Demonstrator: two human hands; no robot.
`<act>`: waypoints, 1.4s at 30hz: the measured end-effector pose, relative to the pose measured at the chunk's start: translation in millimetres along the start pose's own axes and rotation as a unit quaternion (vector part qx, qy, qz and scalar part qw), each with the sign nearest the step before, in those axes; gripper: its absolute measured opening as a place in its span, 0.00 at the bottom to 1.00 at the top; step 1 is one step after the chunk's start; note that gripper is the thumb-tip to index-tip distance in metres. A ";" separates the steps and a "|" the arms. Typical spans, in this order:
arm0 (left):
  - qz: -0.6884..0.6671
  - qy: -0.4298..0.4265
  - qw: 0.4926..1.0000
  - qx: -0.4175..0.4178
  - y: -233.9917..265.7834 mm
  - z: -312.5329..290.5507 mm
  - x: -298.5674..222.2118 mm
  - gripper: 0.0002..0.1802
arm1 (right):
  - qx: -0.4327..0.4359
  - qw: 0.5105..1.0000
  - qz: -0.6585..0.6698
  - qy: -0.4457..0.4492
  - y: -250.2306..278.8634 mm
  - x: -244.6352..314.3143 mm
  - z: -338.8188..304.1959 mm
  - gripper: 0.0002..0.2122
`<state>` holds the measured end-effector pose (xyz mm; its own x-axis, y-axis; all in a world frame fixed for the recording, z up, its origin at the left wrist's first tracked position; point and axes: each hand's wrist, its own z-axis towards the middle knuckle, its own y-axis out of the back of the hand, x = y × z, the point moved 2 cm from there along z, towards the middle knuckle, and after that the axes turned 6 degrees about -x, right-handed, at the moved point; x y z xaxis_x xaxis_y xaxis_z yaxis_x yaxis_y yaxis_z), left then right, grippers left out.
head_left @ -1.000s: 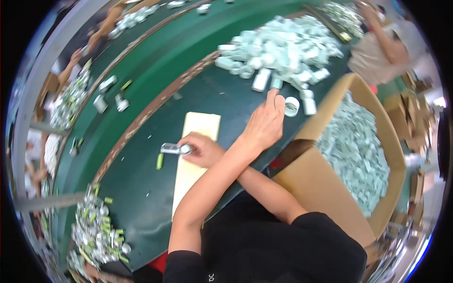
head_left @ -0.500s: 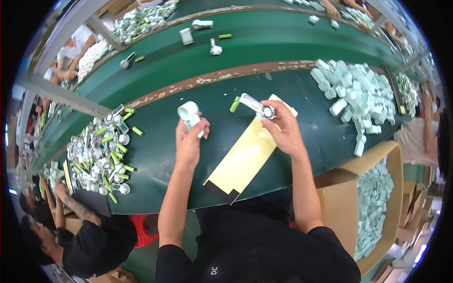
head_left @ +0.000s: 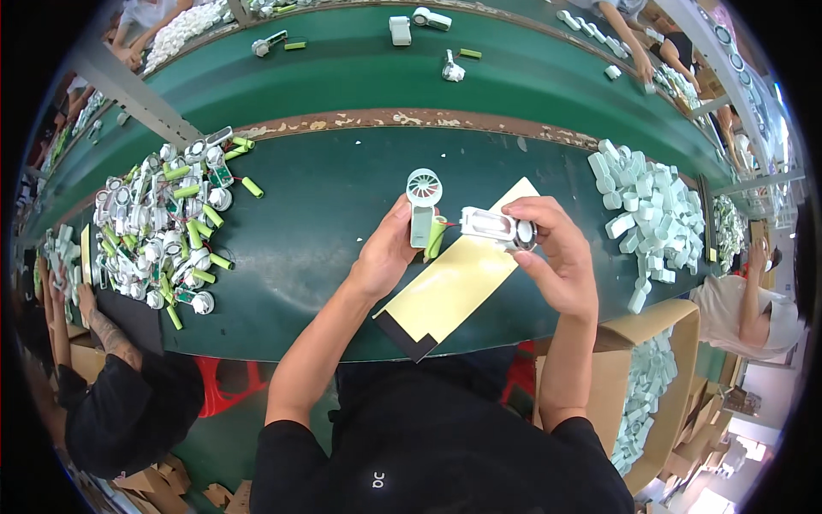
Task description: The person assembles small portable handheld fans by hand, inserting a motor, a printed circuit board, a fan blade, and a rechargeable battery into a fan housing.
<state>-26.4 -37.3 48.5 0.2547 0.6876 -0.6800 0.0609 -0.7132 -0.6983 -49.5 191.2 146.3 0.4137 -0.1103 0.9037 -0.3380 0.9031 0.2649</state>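
Holding shell (head_left: 421,224), L hand (head_left: 384,257); cardbd box (head_left: 610,374) w/ pale-green pcs (head_left: 646,398).

my left hand (head_left: 385,259) partly hidden behind the pale green casing (head_left: 421,227), cardboard box (head_left: 599,385) partly behind my right forearm (head_left: 569,360), upper-left co-worker (head_left: 147,14) cropped

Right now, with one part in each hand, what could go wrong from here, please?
Pulling the right hand away could strain the thin red wire between the white part and the green battery.
The battery sits close beside the pale green shell in the left hand, so the wire might get pinched.
The lowest shell of the right heap lies near the table's edge; a bump might drop it.
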 end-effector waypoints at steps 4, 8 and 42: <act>0.028 -0.031 0.993 0.114 -1.8 -3.0 -2.8 0.33 | 0.017 0.999 -0.039 0.006 -4.1 -9.7 2.4 0.20; 0.060 -0.018 0.992 0.113 -5.9 -5.4 -1.9 0.33 | 0.007 0.998 -0.067 -0.008 -1.2 -14.5 1.8 0.20; 0.199 -0.065 0.978 0.016 -1.8 -1.8 12.7 0.13 | -0.031 0.992 -0.119 -0.006 -12.2 -12.4 -2.4 0.18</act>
<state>-21.5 -27.5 41.5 0.1267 0.3690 -0.9208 -0.0489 -0.9248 -0.3773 -48.5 182.5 131.1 0.4646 -0.3289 0.8222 -0.1782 0.8747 0.4506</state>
